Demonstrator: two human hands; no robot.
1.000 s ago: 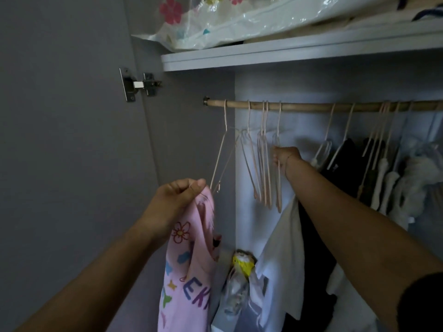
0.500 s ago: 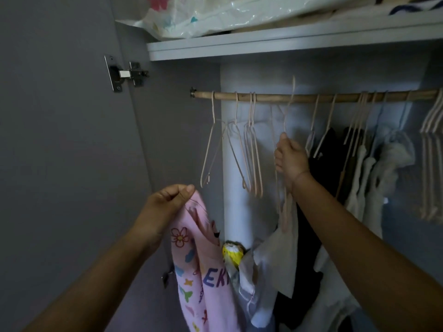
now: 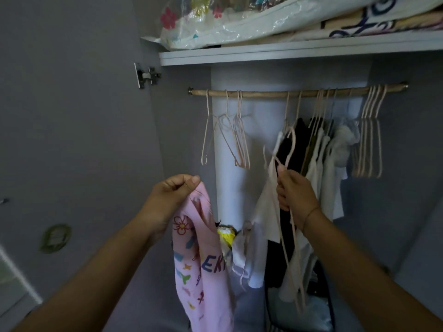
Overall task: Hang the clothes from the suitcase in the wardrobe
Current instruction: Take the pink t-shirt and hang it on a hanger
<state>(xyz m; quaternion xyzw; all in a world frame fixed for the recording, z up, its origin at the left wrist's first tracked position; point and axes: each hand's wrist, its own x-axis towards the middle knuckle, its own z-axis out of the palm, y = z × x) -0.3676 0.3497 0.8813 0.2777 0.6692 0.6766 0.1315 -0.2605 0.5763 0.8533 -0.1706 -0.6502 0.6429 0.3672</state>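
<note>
Grey wardrobe [image 3: 182, 130] open, a pink top and a hanger held up before it.
Under the shelf [image 3: 287, 52] a wooden rail [image 3: 263, 93] carries dark and white hung clothes [image 3: 318, 149] towards the right, with bare pink hangers [image 3: 239, 140] at its left end (a second bunch hangs at the far right). The pink top [image 3: 199, 271], printed with flowers and letters, dangles below the rail's left part, off the rail, pinched at its upper edge by the left hand [image 3: 171, 195]. The right hand [image 3: 296, 190], well apart from the left, grips a loose hanger [image 3: 294, 142] just under its hook, in front of the hung clothes.
</note>
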